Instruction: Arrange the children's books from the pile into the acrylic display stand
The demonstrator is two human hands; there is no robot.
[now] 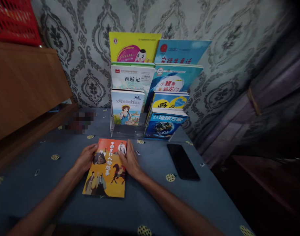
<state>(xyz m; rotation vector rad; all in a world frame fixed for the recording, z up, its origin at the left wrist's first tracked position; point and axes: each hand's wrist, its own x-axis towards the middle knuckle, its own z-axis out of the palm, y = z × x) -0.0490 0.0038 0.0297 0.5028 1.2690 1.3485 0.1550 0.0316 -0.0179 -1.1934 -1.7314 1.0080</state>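
Note:
An orange and yellow book [107,170] with white Chinese characters is held face up, low over the blue patterned tablecloth. My left hand [86,158] grips its left edge near the top. On the opposite edge, my right hand [130,161] holds the book with the thumb on the cover and the other fingers along the side and partly hidden. Just beyond the book stands a clear display rack [129,131] bearing several books in tiers, among them a white-blue book [127,108] at the lower left and a dark blue globe book [164,126] at the lower right.
A black phone [183,162] lies on the tablecloth [73,203] right of the book. A wooden cabinet [27,85] with a red basket [14,23] on top stands at the left. A pixelated patch covers something behind my left hand. Patterned wall and a curtain [228,101] border the table.

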